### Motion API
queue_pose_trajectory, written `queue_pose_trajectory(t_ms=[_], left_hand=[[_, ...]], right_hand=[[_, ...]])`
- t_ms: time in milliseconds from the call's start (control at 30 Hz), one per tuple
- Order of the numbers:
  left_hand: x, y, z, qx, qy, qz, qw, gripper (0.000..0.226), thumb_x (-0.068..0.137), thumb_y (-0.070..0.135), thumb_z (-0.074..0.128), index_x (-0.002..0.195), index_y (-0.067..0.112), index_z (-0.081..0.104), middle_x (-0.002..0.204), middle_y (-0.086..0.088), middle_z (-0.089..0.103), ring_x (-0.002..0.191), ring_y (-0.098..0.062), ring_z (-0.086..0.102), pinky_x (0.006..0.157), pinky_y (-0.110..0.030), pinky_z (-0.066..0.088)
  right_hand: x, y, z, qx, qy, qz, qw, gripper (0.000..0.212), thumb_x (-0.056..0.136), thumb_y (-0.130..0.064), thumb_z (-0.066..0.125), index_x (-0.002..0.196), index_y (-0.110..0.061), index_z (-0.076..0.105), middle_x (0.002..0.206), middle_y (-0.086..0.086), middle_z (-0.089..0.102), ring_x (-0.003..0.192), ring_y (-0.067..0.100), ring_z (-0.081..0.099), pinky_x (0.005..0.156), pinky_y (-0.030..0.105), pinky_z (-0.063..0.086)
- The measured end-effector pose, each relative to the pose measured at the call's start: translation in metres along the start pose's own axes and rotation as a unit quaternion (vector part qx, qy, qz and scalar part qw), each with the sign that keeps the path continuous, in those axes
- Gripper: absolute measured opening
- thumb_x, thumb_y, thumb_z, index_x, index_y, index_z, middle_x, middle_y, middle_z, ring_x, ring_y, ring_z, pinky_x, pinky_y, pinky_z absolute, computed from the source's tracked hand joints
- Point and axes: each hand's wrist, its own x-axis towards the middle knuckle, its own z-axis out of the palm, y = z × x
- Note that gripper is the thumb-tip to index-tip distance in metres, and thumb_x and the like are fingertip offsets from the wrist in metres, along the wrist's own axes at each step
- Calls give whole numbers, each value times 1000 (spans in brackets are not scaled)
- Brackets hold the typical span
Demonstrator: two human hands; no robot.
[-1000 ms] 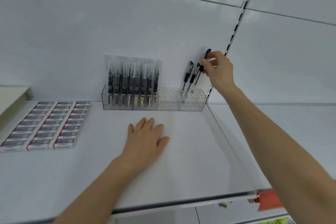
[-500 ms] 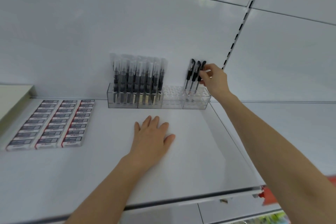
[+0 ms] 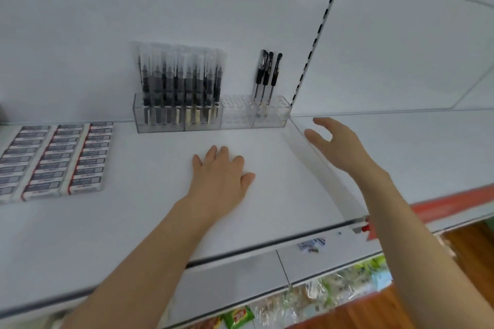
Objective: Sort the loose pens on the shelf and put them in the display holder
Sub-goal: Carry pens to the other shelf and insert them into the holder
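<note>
So my left hand (image 3: 219,176) lay flat on the shelf (image 3: 149,195), fingers spread; my right hand (image 3: 336,147) hovered open and empty near the display holder (image 3: 270,115), three black pens (image 3: 267,72) standing in its right section

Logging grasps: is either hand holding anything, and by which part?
Nothing. The right hand hovers open; the left hand lies flat on the white shelf.

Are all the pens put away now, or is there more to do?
Done: three black capped pens stand upright at the right end of the clear plastic display holder. In hand: nothing; the right hand is open and empty, the left hand lies flat on the white shelf. Left: no loose pens show on the shelf, so it looks finished.
</note>
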Motion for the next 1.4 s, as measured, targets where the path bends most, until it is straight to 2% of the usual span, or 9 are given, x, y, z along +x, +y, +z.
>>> queue_pose_trajectory(t_ms=[200, 267, 333, 400, 500, 567, 767, 1067, 1400], left_hand=[[-7, 6, -10, 33, -3, 10, 999, 38, 96, 41, 32, 113, 11, 49, 123, -11, 46, 126, -31, 34, 106, -47, 26], [-9, 22, -12, 38, 23, 37, 998, 41, 96, 40, 33, 119, 10, 48, 126, -12, 46, 126, -31, 36, 106, -46, 27], [-13, 52, -11, 20, 41, 77, 996, 47, 96, 41, 35, 131, 11, 43, 138, -13, 42, 131, -28, 34, 109, -42, 24], [-20, 92, -4, -21, 50, 130, 990, 53, 95, 45, 34, 133, 9, 44, 138, -15, 44, 130, -28, 38, 109, -41, 27], [-36, 161, 15, -65, 65, 242, 966, 76, 78, 55, 22, 116, 2, 59, 115, -23, 60, 110, -37, 56, 94, -48, 43], [-48, 206, 34, -64, 56, 273, 958, 75, 73, 54, 21, 111, 4, 63, 108, -22, 64, 102, -38, 60, 88, -48, 47], [-78, 320, 78, -42, -1, 324, 945, 48, 95, 40, 41, 136, 15, 42, 137, -10, 46, 128, -26, 41, 107, -38, 31], [-84, 428, 122, -19, -34, 387, 921, 46, 95, 39, 41, 135, 18, 43, 133, -5, 50, 123, -23, 46, 103, -33, 32], [-12, 554, 187, 0, -81, 417, 905, 46, 95, 43, 38, 136, 21, 42, 133, 0, 51, 119, -20, 49, 98, -33, 35]], right_hand=[[-69, 61, -34, 8, 66, 81, 995, 45, 93, -28, 52, 133, -9, 47, 142, 7, 46, 133, 22, 38, 107, 28, 25], [-91, 82, -42, 14, 80, 117, 990, 44, 92, -26, 53, 132, -8, 47, 141, 9, 46, 132, 24, 39, 106, 30, 26], [-114, 105, -51, 8, 92, 148, 985, 45, 92, -25, 54, 132, -6, 47, 140, 11, 48, 131, 26, 40, 104, 30, 28], [-140, 129, -64, 4, 97, 172, 980, 46, 92, -25, 54, 133, -5, 46, 140, 12, 47, 131, 26, 40, 104, 30, 27], [-183, 169, -89, 11, 109, 214, 971, 45, 93, -24, 53, 133, -5, 45, 140, 11, 47, 131, 24, 40, 105, 30, 27], [-214, 196, -108, 3, 113, 242, 964, 45, 93, -24, 53, 133, -6, 46, 139, 10, 48, 130, 24, 41, 104, 31, 30], [-293, 272, -172, -40, 151, 287, 945, 43, 93, -24, 53, 132, -6, 48, 137, 10, 51, 125, 24, 46, 100, 27, 32], [-349, 363, -238, -59, 183, 344, 919, 48, 93, -26, 53, 135, -7, 44, 140, 9, 48, 131, 23, 41, 106, 31, 30], [-311, 491, -284, -65, 191, 378, 903, 48, 93, -29, 52, 136, -11, 43, 141, 7, 46, 132, 22, 40, 107, 34, 33]])
